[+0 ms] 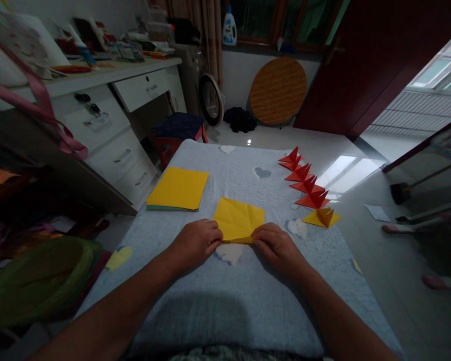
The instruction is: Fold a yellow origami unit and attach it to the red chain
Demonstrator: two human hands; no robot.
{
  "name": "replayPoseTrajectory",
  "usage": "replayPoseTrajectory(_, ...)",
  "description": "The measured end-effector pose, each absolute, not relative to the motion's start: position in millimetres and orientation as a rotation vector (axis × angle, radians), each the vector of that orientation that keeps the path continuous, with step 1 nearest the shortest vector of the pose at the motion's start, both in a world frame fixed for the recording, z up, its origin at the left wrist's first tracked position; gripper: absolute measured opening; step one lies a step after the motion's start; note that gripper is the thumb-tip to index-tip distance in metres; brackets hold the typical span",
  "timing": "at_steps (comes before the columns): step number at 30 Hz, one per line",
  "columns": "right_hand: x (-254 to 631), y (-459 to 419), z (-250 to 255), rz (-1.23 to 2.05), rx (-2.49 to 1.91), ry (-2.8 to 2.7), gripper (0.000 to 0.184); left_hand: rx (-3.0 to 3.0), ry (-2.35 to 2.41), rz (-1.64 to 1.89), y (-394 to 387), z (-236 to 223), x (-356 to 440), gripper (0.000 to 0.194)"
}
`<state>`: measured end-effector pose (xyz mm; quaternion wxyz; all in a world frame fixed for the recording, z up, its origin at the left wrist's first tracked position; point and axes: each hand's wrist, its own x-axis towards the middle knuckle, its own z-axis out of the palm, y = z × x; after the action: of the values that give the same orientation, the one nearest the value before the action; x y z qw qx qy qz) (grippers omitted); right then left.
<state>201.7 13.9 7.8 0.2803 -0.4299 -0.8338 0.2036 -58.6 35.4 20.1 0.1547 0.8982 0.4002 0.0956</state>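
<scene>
A sheet of yellow origami paper (239,218) with crossing crease lines lies on the cloth-covered table, its near edge folded up in a narrow strip. At that fold's left end, my left hand (202,239) is closed, pinching the paper between thumb and fingers. The right end of the same fold is pinched by my right hand (277,246). To the left sits a stack of square paper (178,188), yellow on top with blue-green sheets beneath. A row of folded red paper pieces (306,181) stands at the right, with one folded yellow piece (322,217) at its near end.
A pale blue cloth with heart shapes covers the table (233,296). Beyond its far left corner stands a stool (180,125) with a dark seat. A white desk (113,125) runs along the left, and a green basket (41,281) is at lower left.
</scene>
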Motion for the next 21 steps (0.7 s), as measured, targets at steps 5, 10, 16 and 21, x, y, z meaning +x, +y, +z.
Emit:
replayPoseTrajectory(5, 199.1, 18.0, 3.7, 0.618, -1.226, -2.13, 0.015, 2.384, 1.226, 0.326, 28.9, 27.9, -64.7, 0.01)
replayPoseTrajectory(10, 195.8, 21.2, -0.4, 0.631, -1.272, -2.046, 0.013, 2.231, 1.287, 0.382, 25.4, 27.1, -70.6, 0.014)
replayPoseTrajectory(16, 193.3, 23.6, -0.6, 0.648, -1.304, -2.01, 0.012, 2.246, 1.365, 0.43, 26.7, 19.0, -72.6, 0.008)
replayPoseTrajectory(21, 193.0, 22.9, -0.9, 0.651, -1.327, -1.972, 0.01, 2.449, 1.369, 0.394, 27.9, 16.9, -72.8, 0.012)
